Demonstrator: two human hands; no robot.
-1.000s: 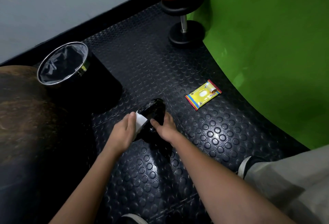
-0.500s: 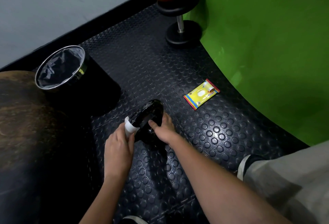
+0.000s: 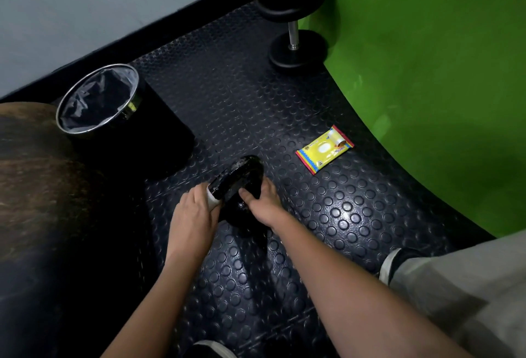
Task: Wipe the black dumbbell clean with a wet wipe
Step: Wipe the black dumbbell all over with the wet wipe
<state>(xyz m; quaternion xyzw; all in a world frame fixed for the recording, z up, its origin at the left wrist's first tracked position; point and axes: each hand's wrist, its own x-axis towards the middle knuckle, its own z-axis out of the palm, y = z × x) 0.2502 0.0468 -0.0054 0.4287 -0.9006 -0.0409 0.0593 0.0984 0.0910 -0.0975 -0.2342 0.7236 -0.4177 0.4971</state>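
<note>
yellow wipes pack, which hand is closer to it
Right. The right hand grips the black dumbbell on the side facing the yellow wipes pack; the left hand holds the wet wipe on the far side.

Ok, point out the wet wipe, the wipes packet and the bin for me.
wet wipe [image 3: 213, 200]: head view, white fold showing under the left hand's fingers.
wipes packet [image 3: 324, 149]: head view, middle of its yellow face.
bin [image 3: 133, 101]: head view, metal rim.

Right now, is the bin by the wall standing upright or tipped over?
Upright. The bin stands on the floor mat with its round metal rim facing up and a liner showing inside.
</note>
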